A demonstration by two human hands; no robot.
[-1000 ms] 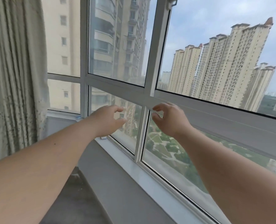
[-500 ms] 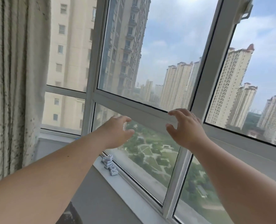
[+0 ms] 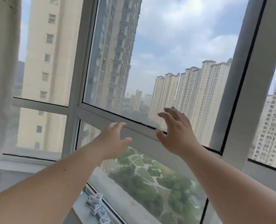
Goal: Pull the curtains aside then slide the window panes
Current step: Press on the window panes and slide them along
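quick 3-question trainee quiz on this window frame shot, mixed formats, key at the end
1. True or false: the curtain covers the middle pane.
2. Multiple choice: where does the right hand sit? A) gripping the curtain B) spread open in front of the horizontal window rail, at the sliding pane's lower edge C) resting on the sill
3. Fill in: the small white blocks lie on the ____, below the left hand.

Key: 1 false, the curtain hangs at the far left edge. 2 B. 3 sill.
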